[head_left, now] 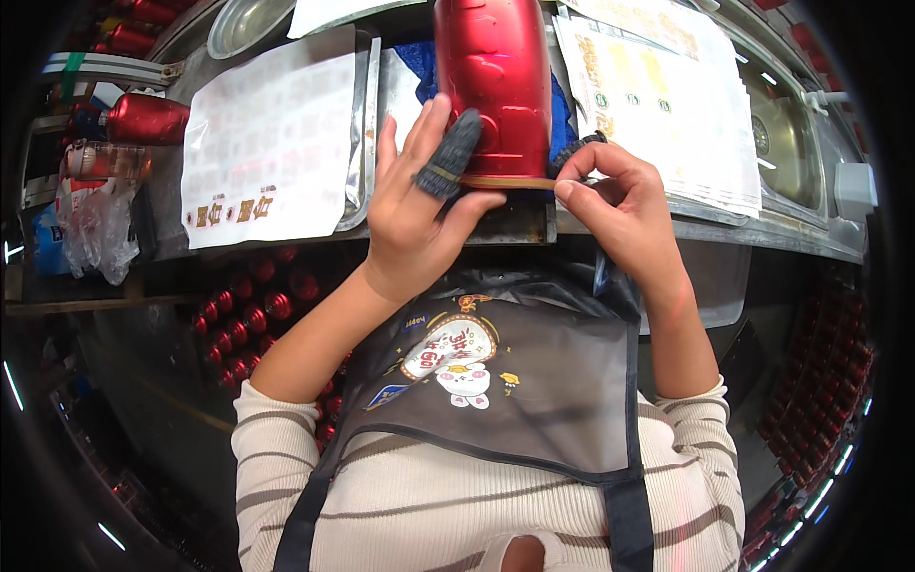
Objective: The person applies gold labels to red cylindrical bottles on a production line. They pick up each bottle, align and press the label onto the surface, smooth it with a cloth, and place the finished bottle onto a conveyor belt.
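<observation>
A shiny red bottle-shaped vessel (493, 86) with raised patterns lies on a blue cloth (416, 65), its near end toward me. Along that end runs a thin gold-brown strip (510, 182). My left hand (410, 205) rests against the vessel's left side with its fingers stretched out. A dark grey cover (450, 157) sits on its index finger, and the thumb lies under the near edge. On the right, my right hand (624, 205) pinches the strip's end between thumb and index finger. Another dark cover (578, 149) shows on that hand, partly hidden.
A white decal sheet (276, 133) lies on a metal tray at left; more printed sheets (667, 114) are stacked at right. Beyond them is a metal sink (786, 143). A metal bowl (246, 24) stands far left. Several red vessels (253, 315) fill the space below the bench.
</observation>
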